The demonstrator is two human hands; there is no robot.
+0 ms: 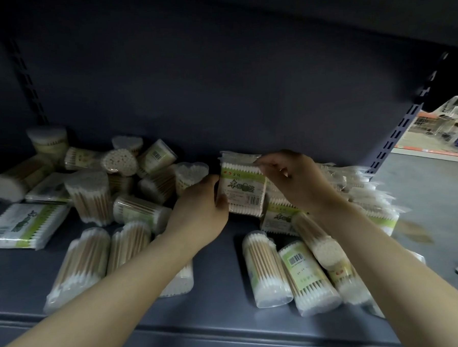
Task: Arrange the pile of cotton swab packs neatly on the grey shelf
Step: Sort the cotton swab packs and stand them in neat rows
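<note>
Grey sheet metal forms the shelf (216, 253) on which you work; its front lip runs nearest you. Just behind that lip lie loose round packs (267, 269) of wooden-stemmed swabs, on their sides, to either side of your forearms. Farther in, your left hand (198, 217) grips the left edge of a flat pack (243, 192) held upright, label toward you, fingers curled round its side. Your right hand (293, 179) pinches the pack's top right corner between thumb and fingertips. The pack stands at the left end of a row of flat packs (356, 190), which leans rather than stands square.

Judged from this position, the step in hand is seating the flat pack at the head of the row. Keep it vertical, press its back flush against the neighbour, and settle its bottom edge on the shelf before either hand lets go; the crinkled film will likely slide.

To the left, a jumbled heap of round packs (122, 179) crowds the held pack's left side and may limit room to extend the row. Another flat pack (23, 226) lies face up at far left. Behind everything stands the dark back panel (217, 81).
</note>
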